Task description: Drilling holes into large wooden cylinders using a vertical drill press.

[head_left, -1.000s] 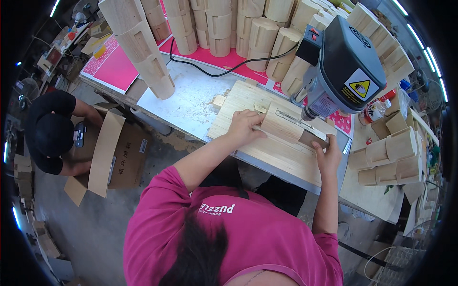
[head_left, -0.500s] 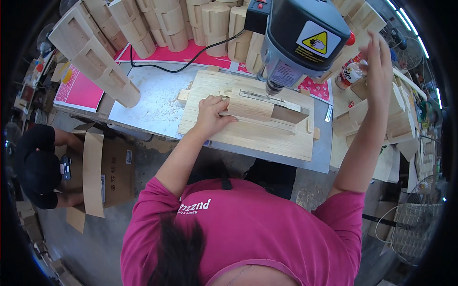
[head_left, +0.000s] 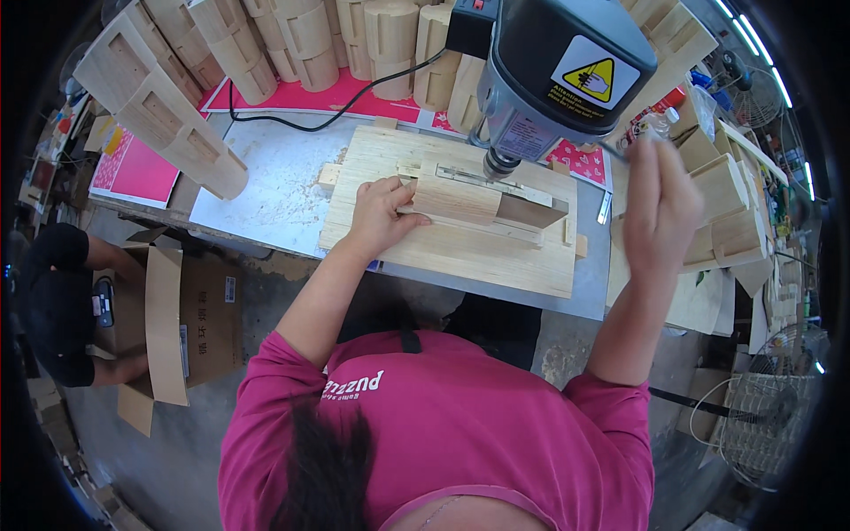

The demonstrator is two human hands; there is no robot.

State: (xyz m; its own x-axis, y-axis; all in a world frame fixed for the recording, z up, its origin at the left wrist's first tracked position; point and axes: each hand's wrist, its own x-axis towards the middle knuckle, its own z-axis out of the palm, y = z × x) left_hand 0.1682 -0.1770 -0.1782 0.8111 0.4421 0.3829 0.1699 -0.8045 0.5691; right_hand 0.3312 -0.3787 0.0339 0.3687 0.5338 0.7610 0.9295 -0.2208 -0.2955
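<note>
A pale wooden block (head_left: 456, 196) lies in a wooden jig on a flat wooden board (head_left: 478, 264). My left hand (head_left: 387, 217) is closed around the block's left end, thumb along the near side and fingers over the top. Directly above stands a drill press (head_left: 553, 66), its chuck (head_left: 500, 164) close over a slotted strip (head_left: 482, 180) behind the block; the bit's tip is hard to make out. My right hand (head_left: 662, 199), slightly blurred, is closed at the end of the feed lever (head_left: 614, 151) on the press's right side.
Rows of grooved wooden columns (head_left: 390, 44) line the table's back, and one leans at the left (head_left: 168, 106). A black cable (head_left: 341, 119) crosses the table. More wooden pieces (head_left: 726, 230) stand at the right. At lower left a person in black reaches into a cardboard box (head_left: 208, 327).
My right hand has come down from its raised, spread-finger position and closed on the feed lever. My left hand keeps its hold on the block. The view has shifted slightly.
</note>
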